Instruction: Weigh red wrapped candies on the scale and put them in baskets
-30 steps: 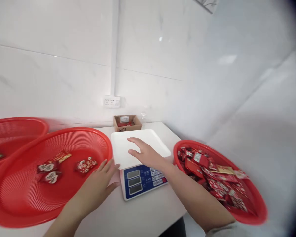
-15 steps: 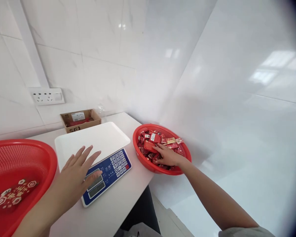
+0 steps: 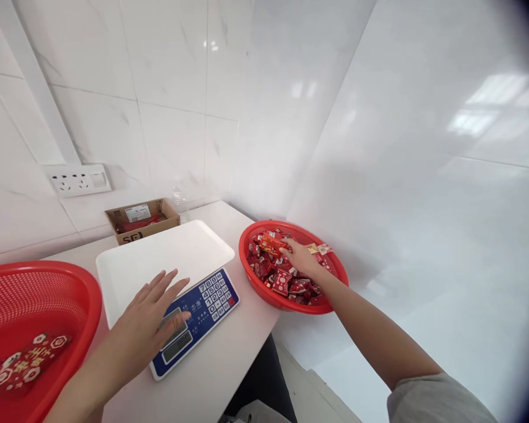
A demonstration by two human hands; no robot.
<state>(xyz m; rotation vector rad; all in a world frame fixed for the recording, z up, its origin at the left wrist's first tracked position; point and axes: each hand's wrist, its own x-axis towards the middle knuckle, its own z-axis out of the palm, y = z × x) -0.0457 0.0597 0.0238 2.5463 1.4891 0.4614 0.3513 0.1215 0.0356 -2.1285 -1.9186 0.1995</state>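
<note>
My right hand [image 3: 300, 257] reaches into a round red basket [image 3: 331, 305] full of small red sweet packets and pinches one red packet [image 3: 271, 243] at the basket's far side. My left hand [image 3: 152, 311] lies flat with fingers spread, over the display of a blue-faced weighing scale [image 3: 203, 314] and the near edge of its white tray [image 3: 158, 258]. A large red basket [image 3: 77, 282] at the left holds a red patterned packet [image 3: 24, 364].
A small open cardboard box [image 3: 141, 219] stands against the tiled wall behind the scale. A white socket strip [image 3: 78, 180] is on the wall. The white counter ends just right of the sweet basket, with floor below.
My right hand moved from the scale tray into the right basket and has lifted one red packet. My left hand shifted onto the scale's display. The view turned to the right.
</note>
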